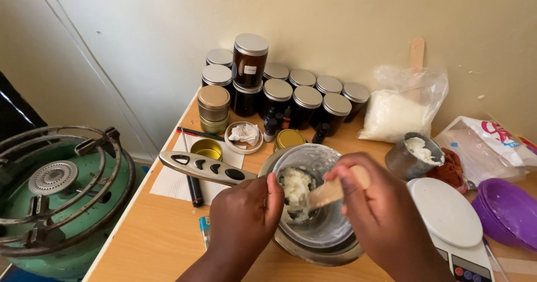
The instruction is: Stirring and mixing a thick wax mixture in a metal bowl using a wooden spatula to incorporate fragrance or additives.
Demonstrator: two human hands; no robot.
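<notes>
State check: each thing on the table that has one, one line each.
left hand: gripping the glass cup's rim
right hand: shut on wooden stick
wooden stick: tip in the white wax
glass cup: part filled, inside metal pot
metal pot: upright
dark jars: lidded
plastic bag: open
gold tin: open, empty

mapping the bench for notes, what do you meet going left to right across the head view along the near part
green gas burner -> white paper towel -> left hand -> glass jar of white wax -> right hand -> white kitchen scale -> purple bowls
</notes>
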